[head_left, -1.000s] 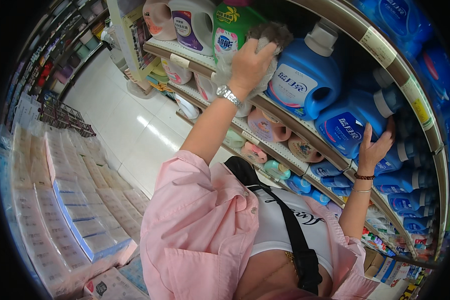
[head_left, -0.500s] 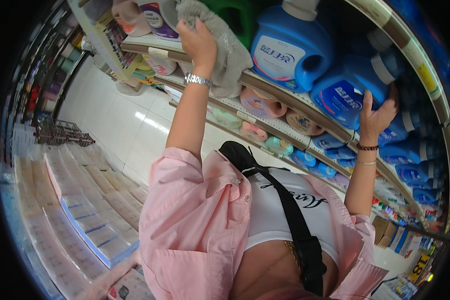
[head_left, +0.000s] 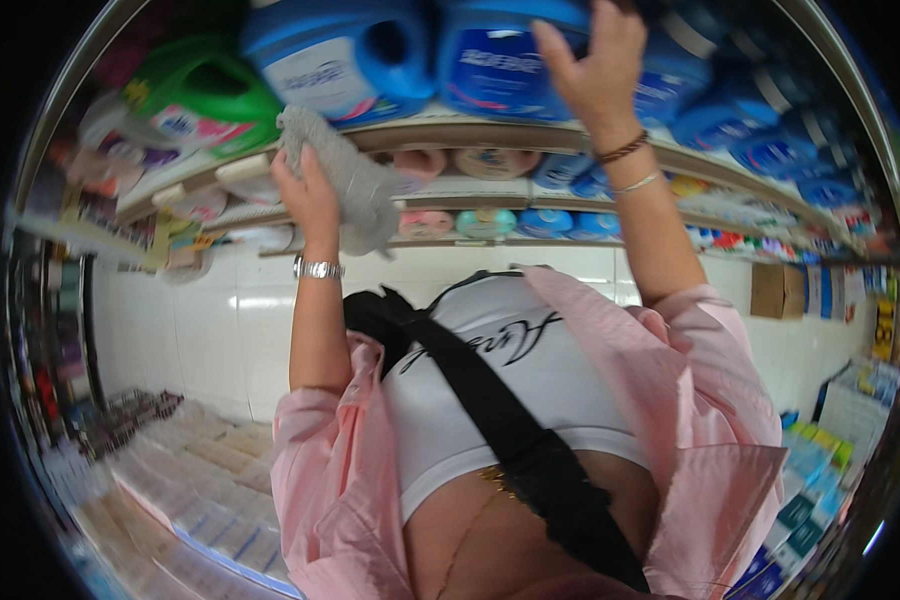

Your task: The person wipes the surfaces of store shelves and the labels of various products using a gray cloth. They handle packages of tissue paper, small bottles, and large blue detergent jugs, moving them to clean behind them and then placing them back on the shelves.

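Note:
My left hand (head_left: 310, 200) is closed on a grey cloth (head_left: 345, 175), which hangs in front of the shelf edge. In front of the upper shelf, my right hand (head_left: 605, 75) has its thumb and fingers spread. It reaches to the right side of a blue detergent jug (head_left: 500, 70) with a dark blue label; whether it touches the jug I cannot tell. Another blue jug (head_left: 320, 70), with a white label, stands to the left. Beside that is a green jug (head_left: 205, 100).
Lower shelves hold pink, teal and blue bottles, among them a teal one (head_left: 487, 222). More blue jugs (head_left: 715, 120) line the right. Wrapped packs (head_left: 200, 490) are stacked low left, near a dark crate (head_left: 130, 420). A cardboard box (head_left: 777, 291) stands right on the white tiled floor (head_left: 190, 350).
The view has turned, bringing the shelves level across the top. My right hand's fingers have spread at the blue jug, and the cloth has come lower with my left hand.

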`<action>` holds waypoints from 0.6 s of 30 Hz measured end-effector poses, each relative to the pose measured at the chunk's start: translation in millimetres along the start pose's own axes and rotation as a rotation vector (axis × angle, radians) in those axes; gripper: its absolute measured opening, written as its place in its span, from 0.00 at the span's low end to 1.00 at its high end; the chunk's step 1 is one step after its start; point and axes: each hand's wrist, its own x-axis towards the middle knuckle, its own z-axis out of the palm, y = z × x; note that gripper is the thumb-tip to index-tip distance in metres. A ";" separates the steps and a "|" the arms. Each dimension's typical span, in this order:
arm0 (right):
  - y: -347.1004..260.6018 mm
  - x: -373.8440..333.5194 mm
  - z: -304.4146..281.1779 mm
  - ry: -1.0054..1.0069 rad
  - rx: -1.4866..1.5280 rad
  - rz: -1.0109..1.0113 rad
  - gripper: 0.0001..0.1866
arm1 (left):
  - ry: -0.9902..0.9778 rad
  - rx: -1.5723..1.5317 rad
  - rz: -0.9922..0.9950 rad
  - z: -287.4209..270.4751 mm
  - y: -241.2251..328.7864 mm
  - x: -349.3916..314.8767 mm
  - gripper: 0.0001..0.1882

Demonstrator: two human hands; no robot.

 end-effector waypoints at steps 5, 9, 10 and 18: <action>2.6 -58.6 -21.1 -0.120 0.367 -0.065 0.25 | -0.164 -0.260 -0.011 15.3 79.6 -38.2 0.19; -16.4 -126.5 -29.5 -0.505 0.646 0.253 0.50 | -0.490 -0.479 -0.140 39.4 124.9 -70.9 0.19; -12.6 -141.8 -29.9 -0.454 0.682 0.337 0.49 | -0.672 -0.475 -0.173 43.0 149.9 -81.4 0.21; 74.0 -200.6 -110.3 -0.254 0.585 0.953 0.39 | -1.235 -0.505 0.035 105.0 180.6 -138.2 0.27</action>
